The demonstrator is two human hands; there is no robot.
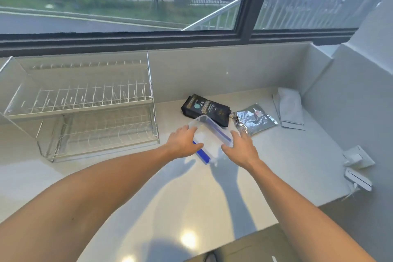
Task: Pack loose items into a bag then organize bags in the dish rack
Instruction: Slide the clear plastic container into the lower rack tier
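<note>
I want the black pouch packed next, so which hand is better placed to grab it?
Probably the right hand: it grips the clear bag nearest the black pouch; the left hand can keep holding the bag.

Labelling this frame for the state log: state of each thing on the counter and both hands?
clear zip bag: held by both hands, mouth pulled open, looks empty
left hand: grips the bag's left edge
right hand: grips the bag's right edge
black pouch: lying flat, sealed
silver foil pouch: lying flat, crinkled
grey cloth: folded
dish rack: both tiers empty
</note>
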